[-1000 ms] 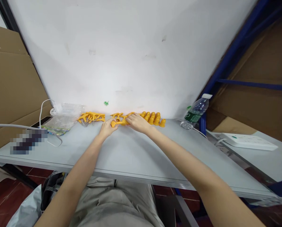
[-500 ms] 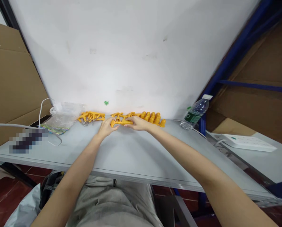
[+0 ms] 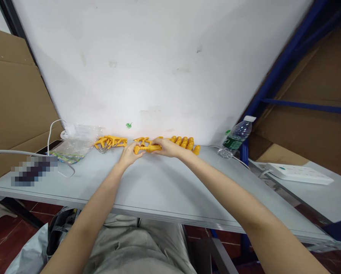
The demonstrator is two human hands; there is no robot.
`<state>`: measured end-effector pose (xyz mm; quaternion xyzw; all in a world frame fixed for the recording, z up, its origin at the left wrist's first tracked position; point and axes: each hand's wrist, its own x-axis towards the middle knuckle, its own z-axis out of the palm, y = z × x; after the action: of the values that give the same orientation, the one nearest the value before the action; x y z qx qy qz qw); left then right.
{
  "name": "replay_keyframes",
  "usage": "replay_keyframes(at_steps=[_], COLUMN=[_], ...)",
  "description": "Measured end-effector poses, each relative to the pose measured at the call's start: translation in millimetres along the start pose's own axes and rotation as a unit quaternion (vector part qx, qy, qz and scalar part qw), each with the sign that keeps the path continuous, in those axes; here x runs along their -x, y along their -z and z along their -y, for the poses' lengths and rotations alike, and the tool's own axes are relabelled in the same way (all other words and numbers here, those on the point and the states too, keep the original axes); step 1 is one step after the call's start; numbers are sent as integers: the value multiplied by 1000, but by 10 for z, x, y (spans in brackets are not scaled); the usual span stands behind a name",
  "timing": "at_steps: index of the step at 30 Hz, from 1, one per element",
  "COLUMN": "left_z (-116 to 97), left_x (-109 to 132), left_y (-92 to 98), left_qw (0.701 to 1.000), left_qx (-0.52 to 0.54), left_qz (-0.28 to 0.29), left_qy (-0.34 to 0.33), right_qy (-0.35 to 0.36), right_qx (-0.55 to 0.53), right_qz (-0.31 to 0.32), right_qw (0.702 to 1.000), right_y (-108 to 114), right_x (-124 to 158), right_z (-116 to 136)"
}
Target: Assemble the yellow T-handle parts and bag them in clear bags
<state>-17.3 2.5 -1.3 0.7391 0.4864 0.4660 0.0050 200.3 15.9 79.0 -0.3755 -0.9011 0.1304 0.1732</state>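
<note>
Between both hands, close over the back of the table, is a yellow plastic piece (image 3: 147,148) with a ridged middle and a rounded end. My left hand (image 3: 129,153) pinches its rounded left end. Fingers of my right hand (image 3: 166,148) are closed on its right end, partly hiding it. Behind the hands lie more yellow branching pieces (image 3: 142,140). To the left is a pile of yellow branching parts (image 3: 110,141) with small metal ball chains (image 3: 103,149). A row of yellow rounded pieces (image 3: 184,142) stands right of my right hand.
A clear bottle with a green label (image 3: 236,137) leans at the right by the blue frame (image 3: 262,87). Clear plastic bags (image 3: 76,142) and a white cable (image 3: 49,133) lie left. A white power strip (image 3: 298,173) sits far right. The white wall (image 3: 159,68) borders the table's back.
The yellow piece has turned slightly between my hands, showing more of its grooved right part. Both hands stay in nearly the same place.
</note>
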Motion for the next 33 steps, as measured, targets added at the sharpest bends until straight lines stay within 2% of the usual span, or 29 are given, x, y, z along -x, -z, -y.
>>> replay_keyframes(at_steps=[3, 6, 10, 15, 23, 26, 30, 33], left_z=[-9, -23, -42, -65, -37, -16, -23, -57], left_x=[4, 8, 18, 32, 37, 42, 66, 73], left_y=[5, 7, 8, 9, -14, -15, 10, 49], left_qw=[1000, 1000, 1000, 999, 999, 999, 998, 997], left_qx=[-2, -5, -10, -21, -20, -29, -55, -62], left_qz=[4, 3, 5, 5, -8, 0, 18, 45], left_qy=[7, 3, -14, -28, -41, -27, 7, 28], right_qy=[28, 32, 13, -22, -40, -73, -107, -125], right_qx=[53, 35, -57, -190, -289, -360, -481, -509], right_qz=[-8, -7, 9, 40, 34, 9, -21, -48], right_qw=[998, 999, 998, 981, 956, 930, 870, 850], right_y=[-68, -85, -70, -55, -104, -179, -363, -483], right_x=[9, 17, 42, 88, 86, 114, 182, 231], right_z=[-7, -44, -81, -22, -13, -56, -114, -170])
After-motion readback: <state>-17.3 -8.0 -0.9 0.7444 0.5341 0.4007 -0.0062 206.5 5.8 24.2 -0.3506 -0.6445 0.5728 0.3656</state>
